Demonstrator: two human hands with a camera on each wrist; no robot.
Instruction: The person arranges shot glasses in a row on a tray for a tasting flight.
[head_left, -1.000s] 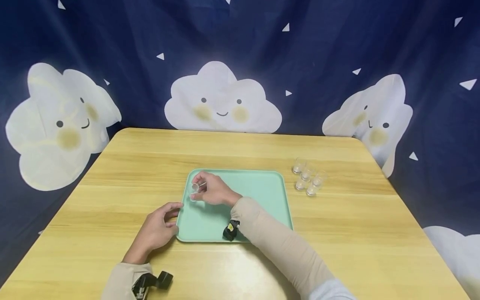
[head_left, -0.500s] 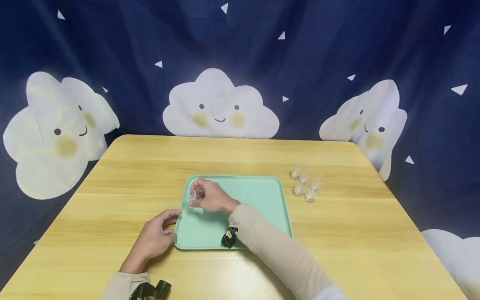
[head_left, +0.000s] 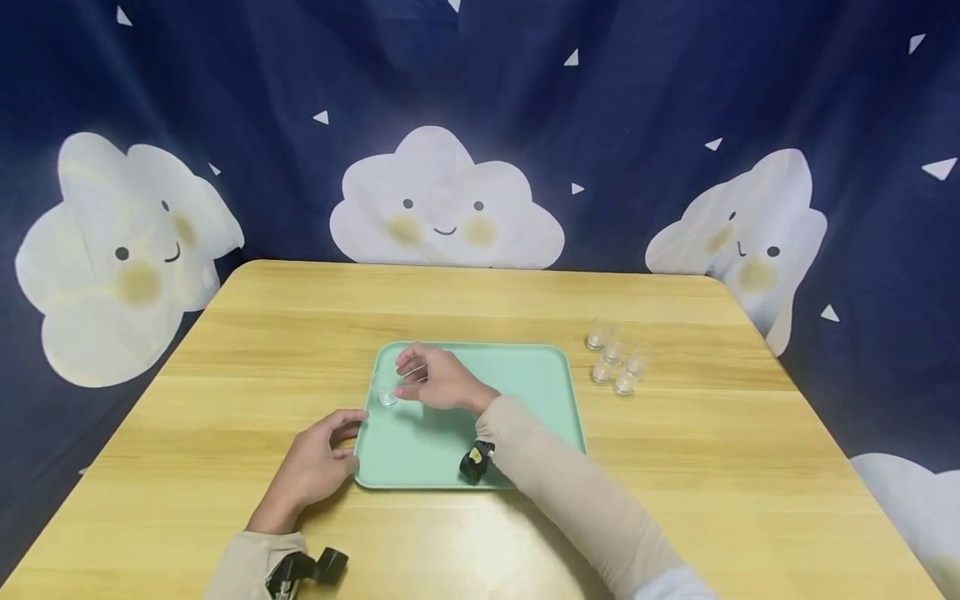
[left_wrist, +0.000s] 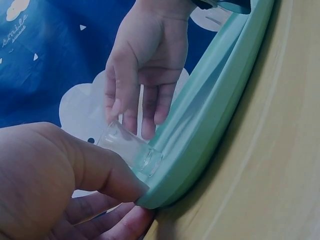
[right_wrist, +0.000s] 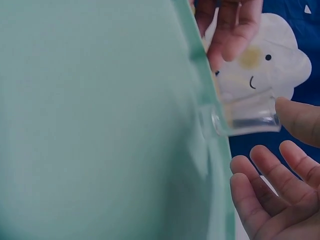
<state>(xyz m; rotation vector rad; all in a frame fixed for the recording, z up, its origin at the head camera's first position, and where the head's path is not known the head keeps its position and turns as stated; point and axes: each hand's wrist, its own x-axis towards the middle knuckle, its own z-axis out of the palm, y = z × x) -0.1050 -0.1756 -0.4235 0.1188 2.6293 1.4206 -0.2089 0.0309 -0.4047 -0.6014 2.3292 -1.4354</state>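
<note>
head: above, forward-down | wrists: close, toward glass (left_wrist: 127, 144) | all share: tray (head_left: 510, 371)

It's the tray (head_left: 517, 383) mid-table (head_left: 262, 350), curtain (head_left: 255, 67) behind! A glass (head_left: 387, 396) stands on the tray, just inside its left rim; right of that glass, over the tray, the right hand (head_left: 444, 379). Left hand (head_left: 315, 462) at the left rim, and right of the tray, a cluster of glasses (head_left: 613, 353)!
</note>
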